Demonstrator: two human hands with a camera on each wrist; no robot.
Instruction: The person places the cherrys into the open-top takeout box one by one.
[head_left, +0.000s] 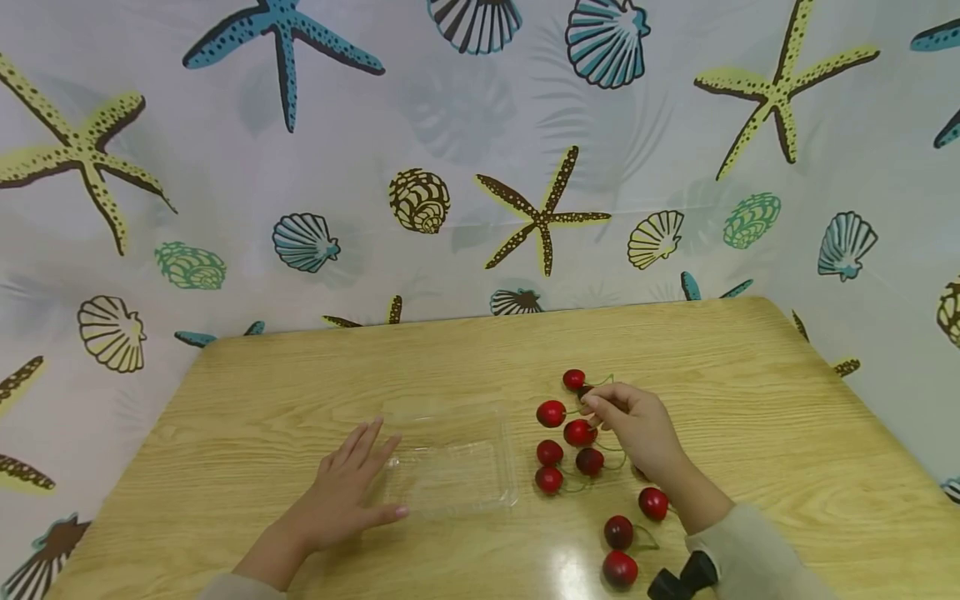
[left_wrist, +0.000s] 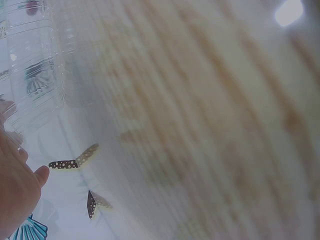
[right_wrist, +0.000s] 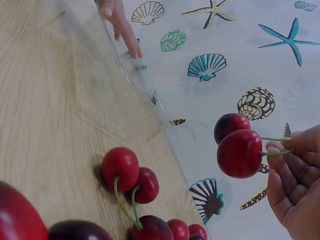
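My right hand (head_left: 633, 421) pinches the thin green stems of a pair of cherries between thumb and fingertips. In the right wrist view the pair hangs out from the fingers, a bright red cherry (right_wrist: 240, 154) in front of a darker cherry (right_wrist: 231, 126). My left hand (head_left: 341, 496), fingers spread, rests at the left side of a clear plastic container (head_left: 508, 467). The left wrist view catches part of that hand (left_wrist: 20, 185) below the container's clear wall (left_wrist: 55, 75).
Several loose cherries (head_left: 549, 479) lie right of the container, around and below my right hand. More cherries (head_left: 620, 569) sit nearer the front, close to a black device (head_left: 682, 577) at the right sleeve. A shell-and-starfish cloth (head_left: 480, 275) hangs behind the wooden table (head_left: 300, 375).
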